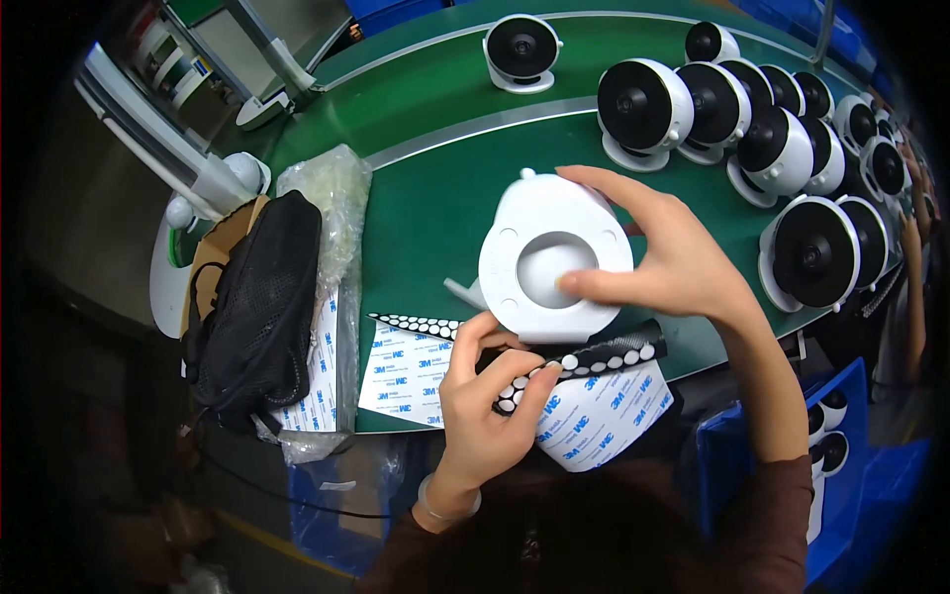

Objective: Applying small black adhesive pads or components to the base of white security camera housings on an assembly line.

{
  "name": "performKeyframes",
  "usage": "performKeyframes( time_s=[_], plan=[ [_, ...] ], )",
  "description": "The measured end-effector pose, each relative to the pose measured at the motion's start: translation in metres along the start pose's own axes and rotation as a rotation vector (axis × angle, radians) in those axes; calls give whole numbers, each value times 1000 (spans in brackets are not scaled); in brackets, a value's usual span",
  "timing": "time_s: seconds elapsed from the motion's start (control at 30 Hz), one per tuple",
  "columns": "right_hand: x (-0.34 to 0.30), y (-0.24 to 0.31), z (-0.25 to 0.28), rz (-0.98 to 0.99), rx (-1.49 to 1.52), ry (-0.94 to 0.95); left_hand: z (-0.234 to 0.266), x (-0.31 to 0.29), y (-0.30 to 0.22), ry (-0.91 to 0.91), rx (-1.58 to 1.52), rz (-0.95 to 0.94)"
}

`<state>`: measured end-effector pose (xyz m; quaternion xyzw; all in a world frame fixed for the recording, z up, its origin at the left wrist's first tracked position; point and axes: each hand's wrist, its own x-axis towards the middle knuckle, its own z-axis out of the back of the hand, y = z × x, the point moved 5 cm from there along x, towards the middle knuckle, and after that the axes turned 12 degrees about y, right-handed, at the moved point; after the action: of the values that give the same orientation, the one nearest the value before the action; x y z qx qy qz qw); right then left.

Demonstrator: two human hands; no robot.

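Note:
In my right hand [688, 257] is a white round-headed camera [520, 213], tilted so that the underside of its base faces up. My right thumb presses by the round recess in that base, and the fingers wrap the far side. My left hand [490, 411] pinches a black strip [618, 358] dotted with round white pads, just below the camera's near edge. The strip curls, and one end trails to the left. Beneath it lie white backing sheets [396, 381] with blue print. What sits under my left fingertips is partly hidden.
Several white cameras with black fronts [643, 104] crowd the right of the green table [426, 198]; one more camera [522, 49] stands at the back. A black mesh pouch [262, 307] and clear plastic wrap [336, 218] lie at left. A blue bin [727, 450] holds cameras at lower right.

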<state>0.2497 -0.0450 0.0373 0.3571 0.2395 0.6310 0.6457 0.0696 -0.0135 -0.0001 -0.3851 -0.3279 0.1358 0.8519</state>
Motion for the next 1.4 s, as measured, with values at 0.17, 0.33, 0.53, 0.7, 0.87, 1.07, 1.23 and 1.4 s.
performKeyframes(
  time_s=[0.17, 0.33, 0.53, 0.7, 0.87, 1.07, 1.23, 1.4],
  plan=[
    [1, -10, 6, 128, 9, -45, 4, -1, 4, -69, 44, 1],
    [-50, 55, 18, 297, -201, -96, 15, -4, -2, -42, -162, 72],
    [-69, 43, -15, 170, -175, 37, 6, 14, -27, 185, 19, 5],
    [-72, 31, -21, 156, -87, -108, -7, 16, -22, 178, 20, 4],
    [-77, 38, -17, 257, -253, -176, -10, 18, -27, 180, 25, -66],
    [-74, 39, -20, 311, -296, -144, -10, 18, -23, 157, -2, -56],
    [-72, 40, -20, 257, -223, -144, -7, 19, -24, 156, -13, -71],
    [-72, 42, -20, 261, -215, -131, -6, 17, -25, 155, -22, -83]
  ],
)
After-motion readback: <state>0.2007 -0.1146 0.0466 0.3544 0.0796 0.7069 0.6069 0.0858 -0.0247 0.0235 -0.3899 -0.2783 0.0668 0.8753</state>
